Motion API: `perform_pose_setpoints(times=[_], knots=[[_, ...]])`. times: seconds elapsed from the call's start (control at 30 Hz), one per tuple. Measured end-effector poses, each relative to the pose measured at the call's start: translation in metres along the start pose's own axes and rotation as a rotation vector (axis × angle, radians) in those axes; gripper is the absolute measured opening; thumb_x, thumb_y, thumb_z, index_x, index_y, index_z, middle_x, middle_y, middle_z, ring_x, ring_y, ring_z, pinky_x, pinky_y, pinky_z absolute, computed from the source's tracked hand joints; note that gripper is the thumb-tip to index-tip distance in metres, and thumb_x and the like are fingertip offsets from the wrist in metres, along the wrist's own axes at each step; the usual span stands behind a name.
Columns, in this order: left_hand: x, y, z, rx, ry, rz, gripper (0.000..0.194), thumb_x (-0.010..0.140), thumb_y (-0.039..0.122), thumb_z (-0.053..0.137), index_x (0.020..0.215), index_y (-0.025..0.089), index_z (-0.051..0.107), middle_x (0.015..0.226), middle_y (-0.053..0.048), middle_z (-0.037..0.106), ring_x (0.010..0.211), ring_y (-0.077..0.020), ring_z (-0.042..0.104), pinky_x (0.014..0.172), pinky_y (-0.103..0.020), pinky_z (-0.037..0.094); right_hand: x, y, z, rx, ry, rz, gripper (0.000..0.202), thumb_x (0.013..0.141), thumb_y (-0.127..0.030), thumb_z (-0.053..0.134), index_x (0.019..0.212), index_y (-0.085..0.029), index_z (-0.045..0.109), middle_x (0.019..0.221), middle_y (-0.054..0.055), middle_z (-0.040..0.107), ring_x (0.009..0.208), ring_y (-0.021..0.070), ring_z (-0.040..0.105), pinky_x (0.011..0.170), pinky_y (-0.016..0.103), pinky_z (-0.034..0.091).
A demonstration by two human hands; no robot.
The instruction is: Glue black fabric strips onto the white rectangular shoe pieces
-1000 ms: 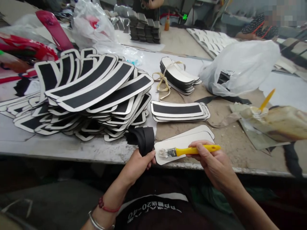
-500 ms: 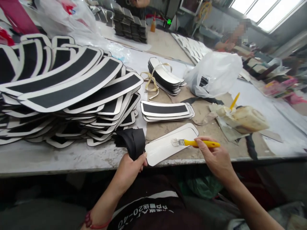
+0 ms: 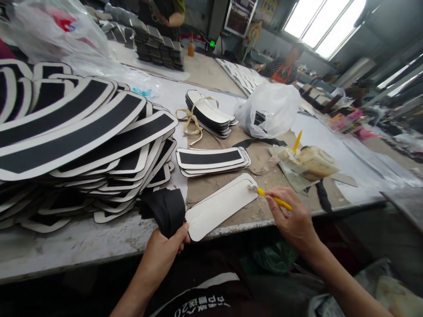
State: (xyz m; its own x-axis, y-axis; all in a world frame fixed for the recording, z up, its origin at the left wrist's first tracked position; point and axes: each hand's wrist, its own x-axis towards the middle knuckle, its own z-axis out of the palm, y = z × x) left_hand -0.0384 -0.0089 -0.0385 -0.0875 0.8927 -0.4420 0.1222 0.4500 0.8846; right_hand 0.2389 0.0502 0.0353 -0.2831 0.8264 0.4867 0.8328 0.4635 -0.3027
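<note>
The brush (image 3: 261, 192) you hold in your right hand (image 3: 292, 213) has a yellow handle and pale, smeared bristles. It is tilted, with its bristles at the upper right end of the white panel (image 3: 221, 207). This panel is long, with rounded corners and a dark edge, and lies slantwise on the brown sheet (image 3: 201, 189). Another pale piece shows along its far edge. Your left hand (image 3: 167, 246), at the panel's near end, holds a black folded strip (image 3: 170, 209), which bends upward.

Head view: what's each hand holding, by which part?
Right hand: brush, by its yellow handle. Left hand: black material, by its lower part; thumb at left end of white piece.
</note>
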Motion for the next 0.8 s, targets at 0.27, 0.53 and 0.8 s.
perform_pose_setpoints(times=[0.27, 0.53, 0.8], knots=[[-0.003, 0.005, 0.0, -0.01, 0.002, -0.005, 0.043, 0.072, 0.056, 0.054, 0.051, 0.018, 0.056, 0.045, 0.002, 0.047, 0.047, -0.0133, 0.044, 0.051, -0.026, 0.033, -0.017, -0.025, 0.018, 0.017, -0.199, -0.151, 0.018, 0.086, -0.012, 0.047, 0.098, -0.019, 0.058, 0.09, 0.009, 0.059, 0.09, 0.0205, 0.056, 0.079, 0.035, 0.051], [-0.003, 0.001, 0.0, 0.001, 0.012, -0.003, 0.043, 0.074, 0.055, 0.054, 0.053, 0.018, 0.057, 0.048, 0.001, 0.049, 0.05, -0.014, 0.046, 0.054, -0.026, 0.034, -0.013, -0.017, 0.013, -0.066, -0.18, -0.155, 0.018, 0.085, -0.011, 0.049, 0.097, -0.019, 0.059, 0.09, 0.009, 0.059, 0.091, 0.0218, 0.055, 0.08, 0.038, 0.05], [-0.003, -0.002, 0.0, -0.014, 0.001, 0.019, 0.041, 0.076, 0.052, 0.053, 0.055, 0.018, 0.057, 0.05, 0.001, 0.05, 0.05, -0.0134, 0.046, 0.054, -0.025, 0.035, -0.021, -0.07, 0.016, 0.511, -0.229, 0.015, 0.019, 0.085, -0.012, 0.049, 0.098, -0.02, 0.059, 0.088, 0.006, 0.061, 0.087, 0.0178, 0.058, 0.077, 0.032, 0.051]])
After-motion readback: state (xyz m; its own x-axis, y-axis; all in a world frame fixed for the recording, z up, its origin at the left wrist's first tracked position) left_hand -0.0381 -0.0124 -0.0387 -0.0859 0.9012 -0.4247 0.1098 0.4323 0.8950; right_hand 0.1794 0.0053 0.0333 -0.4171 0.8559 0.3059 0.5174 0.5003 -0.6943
